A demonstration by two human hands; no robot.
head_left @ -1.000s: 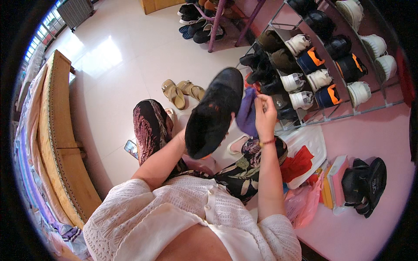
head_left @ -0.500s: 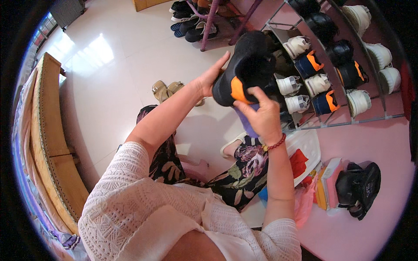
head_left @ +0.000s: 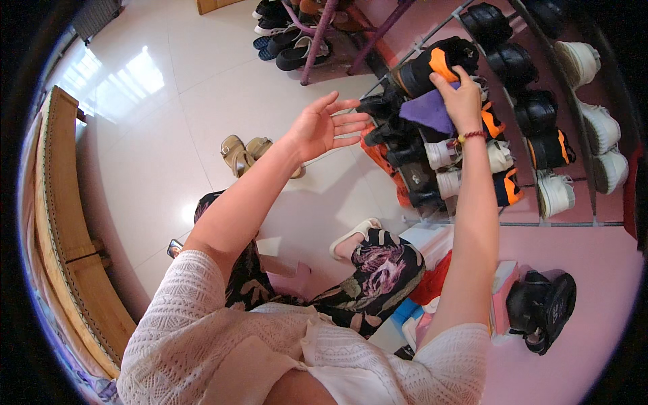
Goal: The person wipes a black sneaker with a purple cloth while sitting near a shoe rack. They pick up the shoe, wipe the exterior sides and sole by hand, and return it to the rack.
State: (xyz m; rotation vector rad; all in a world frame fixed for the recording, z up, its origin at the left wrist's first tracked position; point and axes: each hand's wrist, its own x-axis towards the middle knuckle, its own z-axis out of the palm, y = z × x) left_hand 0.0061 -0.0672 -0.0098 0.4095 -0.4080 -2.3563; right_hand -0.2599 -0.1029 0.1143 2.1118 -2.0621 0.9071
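Note:
My right hand [head_left: 463, 104] grips a black shoe [head_left: 417, 75] by its orange heel, at the far left part of the shoe rack [head_left: 563, 223]. A purple cloth [head_left: 430, 113] hangs from the same hand, below the shoe. I cannot tell whether the shoe rests on the rack's shelf. My left hand [head_left: 322, 129] is empty, palm turned up and fingers spread, just left of the rack and apart from the shoe. Dark shoes [head_left: 405, 152] and white shoes [head_left: 442, 154] stand in the rack near my hands.
Tan sandals [head_left: 237, 156] lie on the tiled floor. More shoes [head_left: 297, 55] sit under a purple-legged stand [head_left: 319, 42] at the back. A black bag [head_left: 542, 307] and a red item [head_left: 430, 283] lie at the right. Wooden furniture [head_left: 61, 196] borders the left.
My right hand has carried the shoe and cloth away to the right, onto or over the rack. My left hand has let go of the shoe and opened.

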